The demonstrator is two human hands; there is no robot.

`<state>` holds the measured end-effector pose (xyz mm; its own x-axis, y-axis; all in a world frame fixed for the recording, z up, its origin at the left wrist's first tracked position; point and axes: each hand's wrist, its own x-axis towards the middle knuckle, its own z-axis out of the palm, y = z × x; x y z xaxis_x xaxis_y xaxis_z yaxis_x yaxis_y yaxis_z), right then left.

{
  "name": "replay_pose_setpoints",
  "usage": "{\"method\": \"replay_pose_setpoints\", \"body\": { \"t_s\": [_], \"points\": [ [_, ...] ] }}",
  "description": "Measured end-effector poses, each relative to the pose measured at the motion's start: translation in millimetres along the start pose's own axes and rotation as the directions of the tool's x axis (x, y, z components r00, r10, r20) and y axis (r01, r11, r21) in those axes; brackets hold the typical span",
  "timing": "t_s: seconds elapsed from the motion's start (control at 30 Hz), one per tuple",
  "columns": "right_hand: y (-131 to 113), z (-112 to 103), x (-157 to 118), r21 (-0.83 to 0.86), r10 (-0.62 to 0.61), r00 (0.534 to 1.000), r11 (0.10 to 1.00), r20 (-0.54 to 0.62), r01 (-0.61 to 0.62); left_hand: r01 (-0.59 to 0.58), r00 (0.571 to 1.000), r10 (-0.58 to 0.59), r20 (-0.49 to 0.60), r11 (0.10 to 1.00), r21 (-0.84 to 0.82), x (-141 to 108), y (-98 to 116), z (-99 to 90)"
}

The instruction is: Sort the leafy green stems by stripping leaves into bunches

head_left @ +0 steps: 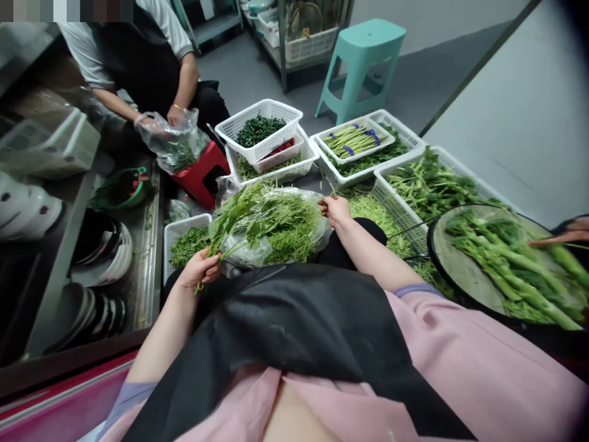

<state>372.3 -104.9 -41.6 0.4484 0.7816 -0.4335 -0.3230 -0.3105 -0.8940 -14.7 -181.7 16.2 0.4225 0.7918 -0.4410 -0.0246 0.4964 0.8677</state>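
A clear plastic bag (pixel 248 250) full of thin leafy greens (pixel 289 227) lies open in front of my lap. My left hand (pixel 201 270), at the left of the bag, is closed round the stems of a bunch of leafy greens (pixel 230 218), whose leaves reach over the bag. At the bag's right edge, my right hand (pixel 335 210) has its fingers pinched together on the plastic. Behind my right hand lies a heap of pale green cut stems (pixel 375 218).
White baskets of vegetables (pixel 297 169) stand ahead, with another basket (pixel 169 236) at left. A person (pixel 138 55) handles a bag over a red stool (pixel 202 175). Another person's hand (pixel 564 236) is above a round tray (pixel 437 245). A teal stool (pixel 368 55) stands behind.
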Motion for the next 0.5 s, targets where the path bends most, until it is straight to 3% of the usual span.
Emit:
{"method": "replay_pose_setpoints", "body": {
  "t_s": [0.13,0.27,0.37,0.43,0.5],
  "points": [
    [20,9,10,-0.112,0.159,0.982,0.983,0.098,-0.148,-0.009,1.000,0.009,-0.008,1.000,0.009,-7,4,-7.8],
    [41,19,-2,-0.244,0.337,0.921,0.926,0.197,-0.287,-0.019,1.000,0.020,-0.020,0.999,0.041,-10,7,-8.2],
    [40,23,-22,-0.194,0.416,0.801,0.909,0.431,-0.368,-0.008,0.999,0.011,-0.044,0.997,0.070,-11,8,-6.5],
    [31,23,-36,-0.044,0.352,0.698,0.907,0.623,-0.418,0.002,0.998,0.003,-0.056,0.996,0.086,-11,7,-5.3],
    [18,23,-48,0.098,0.251,0.644,0.885,0.723,-0.455,0.014,0.998,-0.008,-0.067,0.995,0.097,-9,6,-4.5]
  ]
}}
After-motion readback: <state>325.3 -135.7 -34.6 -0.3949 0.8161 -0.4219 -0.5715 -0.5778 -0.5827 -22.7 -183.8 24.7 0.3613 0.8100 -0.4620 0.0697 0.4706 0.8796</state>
